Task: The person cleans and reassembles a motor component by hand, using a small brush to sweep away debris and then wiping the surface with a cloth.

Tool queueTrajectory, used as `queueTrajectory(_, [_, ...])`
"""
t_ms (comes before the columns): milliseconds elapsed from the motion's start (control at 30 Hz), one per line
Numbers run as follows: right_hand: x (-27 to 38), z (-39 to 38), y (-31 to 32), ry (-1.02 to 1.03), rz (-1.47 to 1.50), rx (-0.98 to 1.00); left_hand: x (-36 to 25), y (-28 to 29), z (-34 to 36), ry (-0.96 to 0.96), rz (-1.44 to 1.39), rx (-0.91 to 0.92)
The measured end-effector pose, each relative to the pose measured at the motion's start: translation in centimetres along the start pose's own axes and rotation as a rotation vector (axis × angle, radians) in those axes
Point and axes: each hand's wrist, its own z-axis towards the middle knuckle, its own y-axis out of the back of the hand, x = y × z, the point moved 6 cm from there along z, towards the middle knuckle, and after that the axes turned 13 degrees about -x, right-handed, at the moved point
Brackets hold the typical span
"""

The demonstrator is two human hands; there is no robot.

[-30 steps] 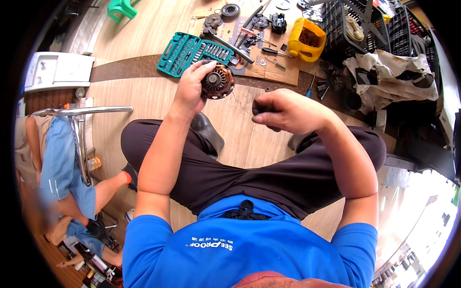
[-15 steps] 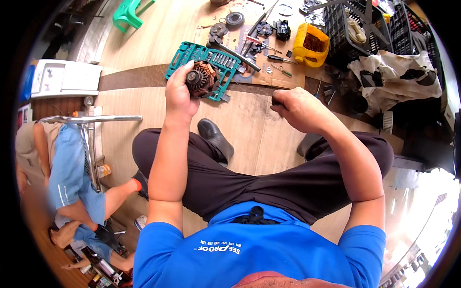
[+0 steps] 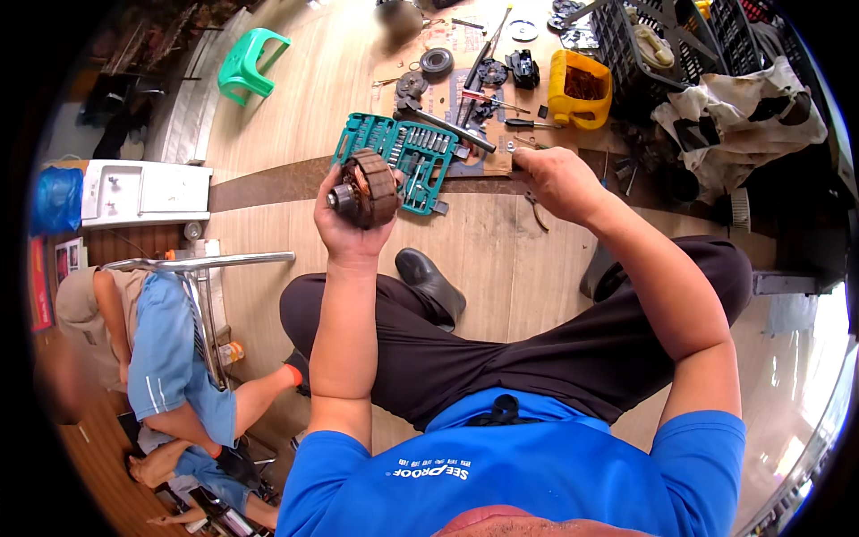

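In my left hand [image 3: 344, 228] is a motor armature [image 3: 380, 188], a round laminated core with copper windings and a short shaft end with a collar. The palm and thumb wrap its lower side, and it is tilted. Behind it lies an open teal socket set case [image 3: 365, 128] with rows of sockets. My right hand [image 3: 564, 183] is raised to the right, fingers bent and pressed together; what they hold is hard to make out. Just below the fingertips shows a small pliers-like tool [image 3: 537, 213]; I cannot tell whether it is held or lies on the floor.
Beyond the case, cardboard [image 3: 501, 161] carries a hammer-like bar [image 3: 456, 130], screwdrivers [image 3: 532, 123] and motor parts. A yellow cut-open jug [image 3: 601, 106], black crates [image 3: 626, 54] and a stained cloth [image 3: 743, 134] stand right. A green stool [image 3: 246, 67] is far left; people sit at left.
The armature in my left hand has turned, its core rim now facing more to the right. My right hand has risen against the floor. The whole view has shifted slightly.
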Motion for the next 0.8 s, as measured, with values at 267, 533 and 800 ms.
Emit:
queueTrajectory(267, [-1.8,0.4,1.7,0.093,-0.158,-0.034,0.6,-0.6,-0.4,0.029,-0.001,0.171])
queueTrajectory(533, [-2.6,0.4,2.7,0.132,-0.184,-0.050,0.9,-0.9,-0.6,0.065,-0.050,0.126])
queueTrajectory(800, [-1.1,1.4,9.5,0.210,-0.010,-0.106,-1.7,-1.2,-0.5,0.052,0.241,0.269])
